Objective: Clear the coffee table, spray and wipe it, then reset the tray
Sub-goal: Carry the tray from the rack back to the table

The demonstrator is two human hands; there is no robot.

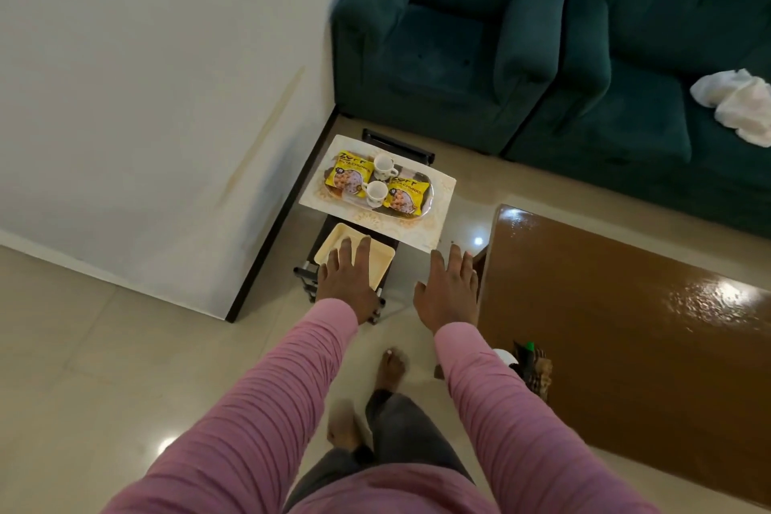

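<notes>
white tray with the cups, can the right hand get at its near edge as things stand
Probably yes. The right hand is open with straight fingers, just short of the near right corner of the white tray, and nothing lies between them. The coffee table sits off to its right.

Yellow snack packets point(349, 173) and white cups point(384, 167) on a white tray point(443, 196), perhaps gold-patterned; teal sofa point(450, 54), brown table point(626, 305).

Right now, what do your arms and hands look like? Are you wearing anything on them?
Long pink sleeves with fine ribbing, bunched in folds, cover both arms to the wrist: the left sleeve and the right sleeve. The left hand and the right hand are bare: no gloves, and no ring or watch shows.
</notes>
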